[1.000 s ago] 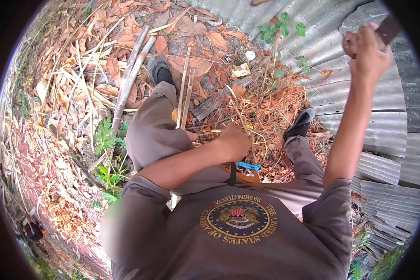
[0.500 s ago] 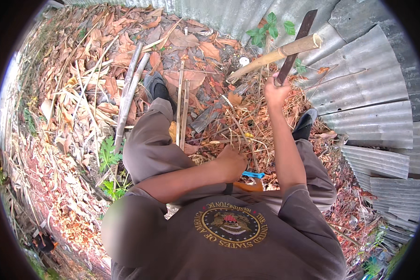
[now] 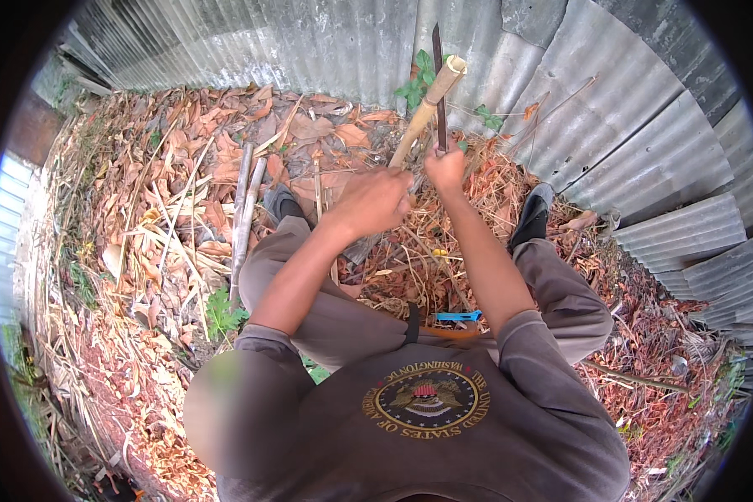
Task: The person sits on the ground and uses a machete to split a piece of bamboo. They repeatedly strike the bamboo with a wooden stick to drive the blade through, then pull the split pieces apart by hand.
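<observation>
My right hand (image 3: pixel 446 167) is closed around the handle of a long dark-bladed machete (image 3: pixel 440 88), its blade upright and seen nearly edge-on. Against the blade's left side slants a pale tan bamboo piece (image 3: pixel 425 110), hollow at its upper end. Whether the blade is sunk into the bamboo cannot be made out. My left hand (image 3: pixel 375 201) is closed at the bamboo's lower end, and its fingers partly hide that end. Near my lap is a bright blue strip-like object (image 3: pixel 458 316) beside something orange-brown.
Corrugated metal sheets (image 3: pixel 309 50) stand ahead and along the right. Dry leaves (image 3: pixel 192 125) cover the ground. Two grey bamboo poles (image 3: pixel 244 209) lie left of my left foot, and a thin split strip (image 3: pixel 317 180) lies between my feet. Green plants grow by the fence.
My left hand has come up from my lap to the bamboo. My right hand has moved left, and the machete and bamboo have turned more upright. The view takes in more fence.
</observation>
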The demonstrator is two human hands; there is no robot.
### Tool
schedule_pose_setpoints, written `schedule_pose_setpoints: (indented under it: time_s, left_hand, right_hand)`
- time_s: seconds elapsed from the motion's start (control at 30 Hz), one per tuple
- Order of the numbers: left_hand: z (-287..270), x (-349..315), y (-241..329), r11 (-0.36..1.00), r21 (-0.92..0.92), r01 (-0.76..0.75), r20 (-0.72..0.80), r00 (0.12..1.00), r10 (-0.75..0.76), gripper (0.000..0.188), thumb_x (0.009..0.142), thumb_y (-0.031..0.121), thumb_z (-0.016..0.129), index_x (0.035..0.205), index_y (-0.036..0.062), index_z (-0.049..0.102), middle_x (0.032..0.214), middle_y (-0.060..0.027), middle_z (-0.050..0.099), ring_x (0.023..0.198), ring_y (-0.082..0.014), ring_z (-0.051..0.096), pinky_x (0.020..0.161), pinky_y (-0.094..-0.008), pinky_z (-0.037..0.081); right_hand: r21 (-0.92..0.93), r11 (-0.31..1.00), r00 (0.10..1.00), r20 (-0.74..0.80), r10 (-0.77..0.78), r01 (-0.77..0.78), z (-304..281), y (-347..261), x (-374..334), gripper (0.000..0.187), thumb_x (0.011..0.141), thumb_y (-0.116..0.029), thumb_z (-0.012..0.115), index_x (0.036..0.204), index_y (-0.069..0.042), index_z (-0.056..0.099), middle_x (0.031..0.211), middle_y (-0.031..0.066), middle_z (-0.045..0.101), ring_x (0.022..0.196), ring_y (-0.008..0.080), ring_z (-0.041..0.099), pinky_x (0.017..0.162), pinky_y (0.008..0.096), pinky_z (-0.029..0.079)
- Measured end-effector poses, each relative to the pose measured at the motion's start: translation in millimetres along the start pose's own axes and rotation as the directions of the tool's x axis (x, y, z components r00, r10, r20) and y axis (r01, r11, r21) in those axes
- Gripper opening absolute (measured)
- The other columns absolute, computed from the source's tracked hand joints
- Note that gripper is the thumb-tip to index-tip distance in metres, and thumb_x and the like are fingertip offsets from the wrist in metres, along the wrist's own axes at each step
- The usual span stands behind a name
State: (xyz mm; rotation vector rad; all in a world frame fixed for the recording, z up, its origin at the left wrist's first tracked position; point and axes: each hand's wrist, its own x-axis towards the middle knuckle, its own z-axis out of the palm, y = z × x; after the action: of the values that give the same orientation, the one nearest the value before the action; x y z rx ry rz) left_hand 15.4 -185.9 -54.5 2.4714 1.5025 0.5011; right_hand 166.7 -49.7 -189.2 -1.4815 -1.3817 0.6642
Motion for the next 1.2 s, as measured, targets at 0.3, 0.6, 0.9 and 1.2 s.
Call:
schedule_pose_setpoints:
  time_s: [0.3,0.6,0.9,1.2]
  left_hand:
    - [1,12,19,0.912,-0.192,0.363,-0.043,0.925,-0.377,0.036,0.078,0.033,0.063,0.097,0.0026,0.064,0.083,-0.0126,0.069,0.081,-0.0328,0.068,0.075,-0.0409,0.052]
    - [68,-16,68,0.749,-0.545,0.377,-0.178,0.821,-0.543,0.061,0.081,0.034,0.075,0.119,-0.0055,0.047,0.095,-0.0111,0.061,0.080,-0.0162,0.060,0.074,-0.0299,0.050]
    - [153,-57,101,0.686,-0.619,0.382,-0.344,0.654,-0.674,0.072,0.081,0.035,0.077,0.127,-0.0069,0.042,0.113,-0.0187,0.052,0.104,-0.0265,0.052,0.091,-0.0365,0.044]
    - [161,-68,90,0.332,-0.917,0.220,-0.126,0.629,-0.767,0.060,0.091,0.035,0.065,0.128,-0.0051,0.043,0.118,-0.0154,0.051,0.111,-0.0228,0.049,0.096,-0.0361,0.039]
  right_hand:
    - [-0.192,0.972,0.965,0.196,0.175,-0.137,-51,-23,-56,0.039,0.074,-0.014,0.063,0.110,0.002,0.064,0.086,0.0290,0.067,0.085,0.0408,0.067,0.080,0.0456,0.054]
    - [-0.164,0.973,0.935,0.287,0.207,-0.165,-74,-5,-114,0.034,0.079,-0.021,0.066,0.106,0.000,0.063,0.086,0.0276,0.067,0.086,0.0429,0.066,0.075,0.0482,0.053]
    - [-0.171,0.985,0.924,0.372,0.094,-0.031,-59,11,-178,0.037,0.079,-0.025,0.067,0.106,-0.002,0.055,0.081,0.0234,0.065,0.074,0.0388,0.066,0.064,0.0446,0.051]
    - [0.220,0.938,0.927,0.322,0.191,-0.269,-52,-5,-186,0.039,0.084,-0.021,0.065,0.112,-0.001,0.046,0.075,0.0141,0.060,0.064,0.0254,0.059,0.062,0.0393,0.050]
